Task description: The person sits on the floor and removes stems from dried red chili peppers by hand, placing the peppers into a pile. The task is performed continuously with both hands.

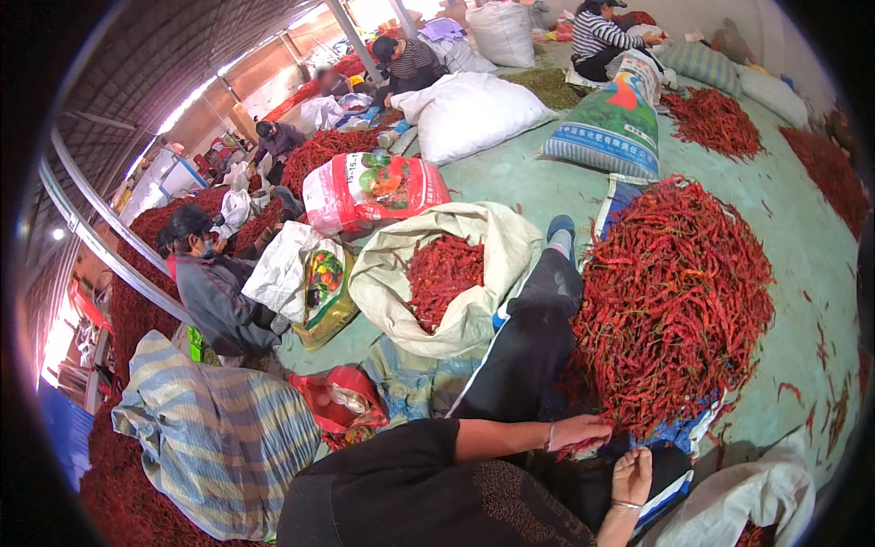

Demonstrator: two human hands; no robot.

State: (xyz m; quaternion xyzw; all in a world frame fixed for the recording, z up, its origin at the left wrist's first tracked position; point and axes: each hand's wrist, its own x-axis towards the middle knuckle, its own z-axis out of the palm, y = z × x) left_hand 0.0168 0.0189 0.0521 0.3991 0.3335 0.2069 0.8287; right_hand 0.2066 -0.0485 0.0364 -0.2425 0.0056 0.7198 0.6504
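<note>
My left hand (582, 433), with a bracelet at the wrist, is at the near edge of a large heap of red chili peppers (673, 308). Its fingers are closed around a few red chili peppers (575, 450), which show below the palm. Just below and to the right is my right hand (633, 474), also with a bracelet, its fingers curled and close together. Whether it pinches anything small is not visible. The heap lies on a blue and white sheet (612, 202) beside my outstretched leg (526, 342).
An open cream sack (509, 246) of chilies stands left of my leg. Nearby are a red printed bag (376, 188), a striped sack (225, 437), a red plastic bag (348, 393) and a white sack (759, 492). A person (219, 287) sits at left; several others work farther back.
</note>
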